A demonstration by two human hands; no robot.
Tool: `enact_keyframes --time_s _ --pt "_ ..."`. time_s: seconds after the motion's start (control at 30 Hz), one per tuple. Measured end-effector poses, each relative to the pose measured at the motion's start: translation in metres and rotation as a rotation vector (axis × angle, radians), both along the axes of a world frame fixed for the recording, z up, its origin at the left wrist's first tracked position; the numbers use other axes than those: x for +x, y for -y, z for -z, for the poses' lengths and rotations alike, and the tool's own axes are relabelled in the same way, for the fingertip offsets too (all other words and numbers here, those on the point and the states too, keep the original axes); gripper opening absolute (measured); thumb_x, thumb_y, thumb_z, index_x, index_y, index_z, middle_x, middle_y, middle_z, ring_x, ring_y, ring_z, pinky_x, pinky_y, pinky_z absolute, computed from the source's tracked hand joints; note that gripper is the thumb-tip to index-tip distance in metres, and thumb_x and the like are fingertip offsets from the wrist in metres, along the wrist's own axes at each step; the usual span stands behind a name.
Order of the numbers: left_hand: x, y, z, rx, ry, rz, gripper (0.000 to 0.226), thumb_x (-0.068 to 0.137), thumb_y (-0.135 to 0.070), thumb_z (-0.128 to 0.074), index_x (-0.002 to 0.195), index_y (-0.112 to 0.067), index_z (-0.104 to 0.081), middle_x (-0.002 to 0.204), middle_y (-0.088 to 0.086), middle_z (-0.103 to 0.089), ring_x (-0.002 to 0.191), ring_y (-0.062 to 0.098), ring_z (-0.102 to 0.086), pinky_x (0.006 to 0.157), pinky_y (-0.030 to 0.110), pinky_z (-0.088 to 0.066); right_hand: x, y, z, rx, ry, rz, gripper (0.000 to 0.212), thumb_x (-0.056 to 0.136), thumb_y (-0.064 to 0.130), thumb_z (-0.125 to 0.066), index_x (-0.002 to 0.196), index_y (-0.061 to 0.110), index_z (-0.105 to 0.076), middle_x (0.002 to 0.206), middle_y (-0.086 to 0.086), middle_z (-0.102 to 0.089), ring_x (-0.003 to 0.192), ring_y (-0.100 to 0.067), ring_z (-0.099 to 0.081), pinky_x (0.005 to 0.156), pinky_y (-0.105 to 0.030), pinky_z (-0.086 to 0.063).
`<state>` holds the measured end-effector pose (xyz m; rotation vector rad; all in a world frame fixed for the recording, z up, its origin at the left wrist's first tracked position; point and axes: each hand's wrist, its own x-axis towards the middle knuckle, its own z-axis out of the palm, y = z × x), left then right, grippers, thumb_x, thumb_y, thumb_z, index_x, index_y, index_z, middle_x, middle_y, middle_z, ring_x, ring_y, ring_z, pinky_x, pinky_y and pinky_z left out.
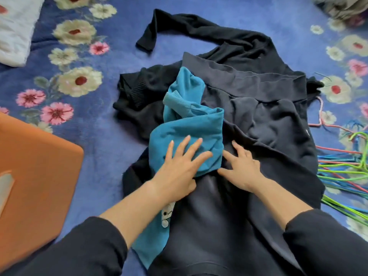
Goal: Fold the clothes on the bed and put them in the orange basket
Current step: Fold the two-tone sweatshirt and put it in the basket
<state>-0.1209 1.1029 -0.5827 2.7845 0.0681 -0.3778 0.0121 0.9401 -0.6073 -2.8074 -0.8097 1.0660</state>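
A crumpled teal garment lies on top of a heap of dark clothes in the middle of the bed. My left hand rests flat on the teal garment with its fingers spread. My right hand lies flat on a dark navy garment just right of the teal one. A black long-sleeved top is spread out behind the heap, one sleeve reaching far left. The orange basket stands at the left edge, near my left arm.
The bed has a blue cover with a flower pattern. Several coloured clothes hangers lie in a tangle at the right. A white cloth lies at the top left, a grey bundle at the top right.
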Motion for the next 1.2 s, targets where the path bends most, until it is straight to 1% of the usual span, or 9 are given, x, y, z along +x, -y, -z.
enact_keyframes --time_s 0.07,0.17,0.3,0.37,0.5,0.63,0.83,1.0,1.2 --pt "-0.024 0.002 0.016 0.132 0.008 -0.088 0.093 0.050 -0.016 -0.078 0.137 -0.027 -0.045 0.142 0.014 -0.044 0.130 0.031 -0.041 0.106 0.055 -0.031 0.007 0.006 0.001 0.208 0.010 0.171 0.050 0.087 0.029 -0.059 0.134 0.042 -0.051 0.151 0.001 -0.031 0.137 -0.022 -0.026 0.110 -0.043 -0.028" --pt "-0.046 -0.011 0.031 0.109 0.175 -0.196 0.073 0.052 -0.016 -0.078 0.119 -0.023 -0.050 0.103 0.005 -0.056 0.092 0.026 -0.052 0.081 0.043 -0.040 0.024 -0.009 -0.003 0.550 -0.191 0.694 0.034 0.087 0.016 -0.053 0.116 0.025 -0.068 0.117 -0.001 -0.062 0.105 -0.013 -0.054 0.086 -0.030 -0.045" --pt "-0.065 -0.032 0.024 -0.180 0.269 -0.345 0.034 0.073 -0.023 -0.049 0.108 -0.026 -0.047 0.088 -0.001 -0.058 0.079 0.021 -0.052 0.069 0.034 -0.044 0.031 -0.043 -0.018 0.626 -0.485 1.068 0.031 0.099 0.028 -0.041 0.105 0.008 -0.064 0.082 -0.005 -0.066 0.067 -0.015 -0.059 0.059 -0.027 -0.048" --pt "-0.075 -0.035 0.020 -0.283 0.301 -0.475 0.040 0.074 -0.013 -0.061 0.109 -0.025 -0.046 0.096 0.001 -0.064 0.087 0.015 -0.049 0.073 0.026 -0.038 0.020 -0.057 -0.019 0.588 -0.623 1.137 0.037 0.101 0.032 -0.034 0.094 0.007 -0.061 0.074 -0.009 -0.066 0.059 -0.020 -0.061 0.056 -0.028 -0.050" --pt "-0.099 -0.037 0.018 -0.256 0.370 -0.684 0.050 0.066 -0.007 -0.062 0.110 -0.027 -0.048 0.104 0.004 -0.066 0.095 0.015 -0.050 0.078 0.026 -0.037 -0.003 -0.082 -0.017 0.466 -0.801 1.136 0.035 0.087 0.042 -0.052 0.086 0.009 -0.064 0.070 -0.005 -0.066 0.061 -0.020 -0.058 0.063 -0.026 -0.049" --pt "-0.114 -0.033 0.017 -0.271 0.401 -0.790 0.041 0.065 -0.016 -0.052 0.103 -0.031 -0.051 0.094 -0.009 -0.058 0.091 0.016 -0.049 0.074 0.024 -0.036 -0.020 -0.109 -0.018 0.532 -0.987 1.089 0.048 0.071 0.043 -0.062 0.112 0.017 -0.070 0.108 -0.008 -0.073 0.098 -0.027 -0.069 0.093 -0.042 -0.053" --pt "-0.105 -0.028 0.016 -0.332 0.404 -0.975 0.041 0.070 0.005 -0.068 0.100 -0.021 -0.059 0.092 -0.009 -0.060 0.086 0.016 -0.054 0.069 0.020 -0.034 0.010 -0.132 -0.059 1.064 -0.830 1.098 0.061 0.054 0.010 -0.069 0.114 -0.003 -0.066 0.114 -0.026 -0.066 0.093 -0.038 -0.066 0.084 -0.050 -0.053" --pt "-0.098 -0.012 0.010 -0.300 0.411 -0.789 0.032 0.074 -0.018 -0.060 0.101 -0.033 -0.051 0.093 -0.005 -0.061 0.083 0.020 -0.057 0.067 0.039 -0.049 0.087 -0.095 -0.089 1.386 -0.419 1.166 0.065 0.050 0.007 -0.072 0.113 -0.006 -0.063 0.111 -0.028 -0.066 0.097 -0.046 -0.066 0.082 -0.057 -0.055" --pt "-0.129 0.010 0.033 -0.136 0.202 -0.470 0.077 0.045 0.007 -0.072 0.110 -0.029 -0.052 0.090 -0.009 -0.049 0.079 0.015 -0.055 0.047 0.030 -0.051 0.105 0.012 -0.030 0.793 -0.236 1.492 0.058 0.062 0.003 -0.065 0.119 0.009 -0.059 0.111 -0.015 -0.069 0.091 -0.034 -0.069 0.072 -0.050 -0.058"
